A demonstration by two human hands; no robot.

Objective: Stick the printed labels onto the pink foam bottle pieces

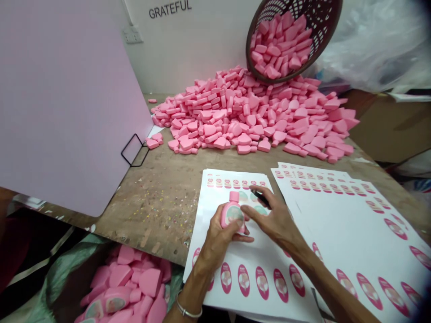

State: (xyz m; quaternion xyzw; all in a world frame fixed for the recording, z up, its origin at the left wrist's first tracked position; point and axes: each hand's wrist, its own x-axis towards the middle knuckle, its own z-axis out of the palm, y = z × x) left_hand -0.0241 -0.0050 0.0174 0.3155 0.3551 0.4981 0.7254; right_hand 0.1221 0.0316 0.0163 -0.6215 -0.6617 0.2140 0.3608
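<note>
My left hand (215, 237) is closed around a small pink plastic bottle (233, 196), cap pointing away from me. A pale green oval sticker (235, 212) lies on the bottle's front, with my left thumb on its lower edge. Between the fingers of my right hand (276, 224) is a slim black pen-like tool (260, 198); its exact kind is unclear. The right thumb reaches to the bottle's side by the sticker. Under both hands lies a sheet of printed stickers (215, 197), with small labels along the top and pink ovals along the bottom.
Another stack of sticker sheets (340, 220) lies to the right. A big heap of pink bottles (235, 112) covers the back, beneath a tipped brown basket (251, 54). At lower left, a green sack (60, 282) holds labelled bottles. A pink board (67, 98) stands at left beside a black wire stand (126, 154).
</note>
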